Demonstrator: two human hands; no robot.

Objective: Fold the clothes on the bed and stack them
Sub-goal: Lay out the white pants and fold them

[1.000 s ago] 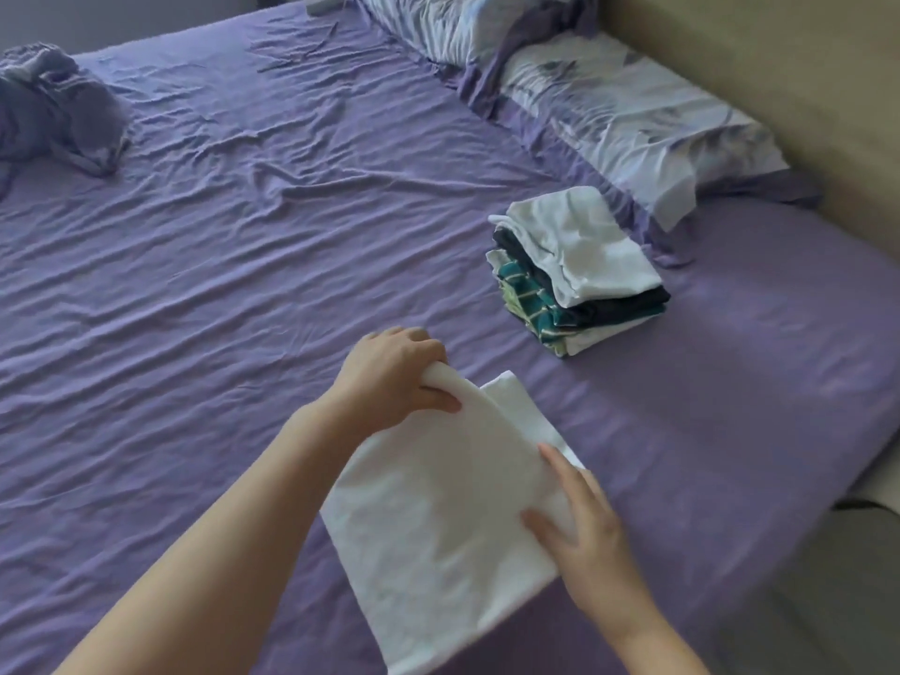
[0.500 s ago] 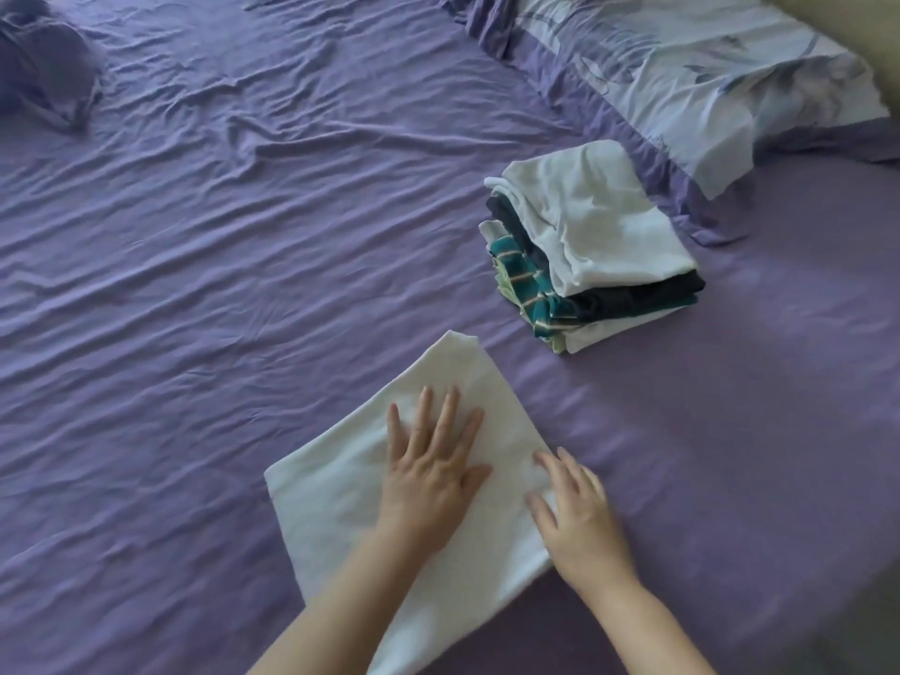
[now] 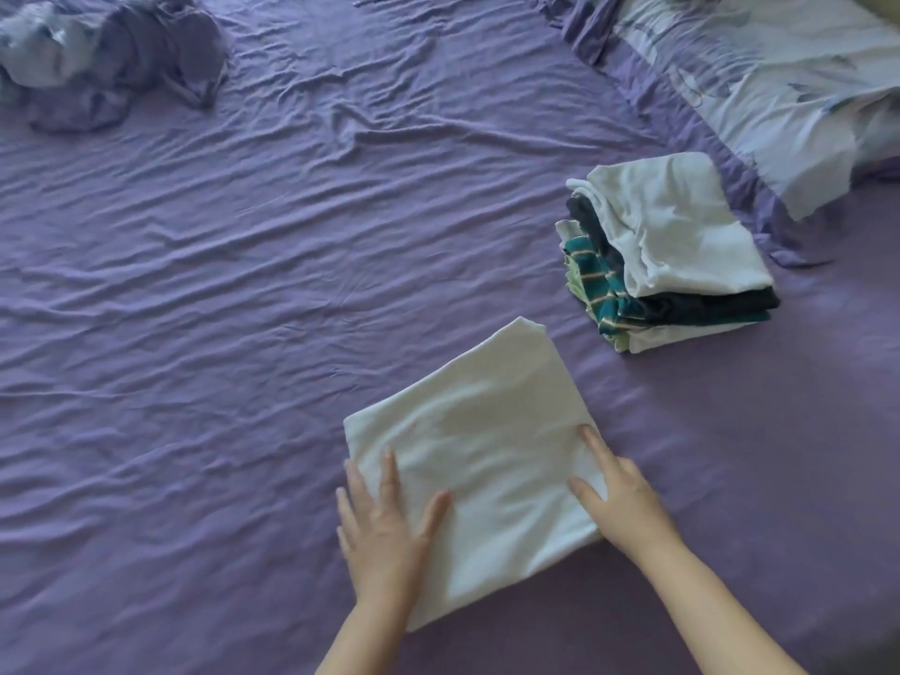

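On the purple bed (image 3: 243,294), head view, a folded white garment (image 3: 482,445) lies flat beneath both hands. The left hand (image 3: 384,533) presses its near-left edge and the right hand (image 3: 621,504) its right edge, each grip wide with fingers straight. The stack of folded clothes (image 3: 667,255) sits apart, beyond the right hand, near the pillow (image 3: 779,90).

A folded white garment (image 3: 479,431) lies flat on the wrinkled purple bed sheet (image 3: 243,285), with the left hand (image 3: 384,528) pressing its near left corner, fingers straight, and the right hand (image 3: 621,504) flat on its right edge. Farther off to the right sits a stack of folded clothes (image 3: 667,255), white on top over dark and teal-striped layers, just beside a floral pillow (image 3: 779,90). A crumpled purple bundle (image 3: 107,56) lies in the far left corner.
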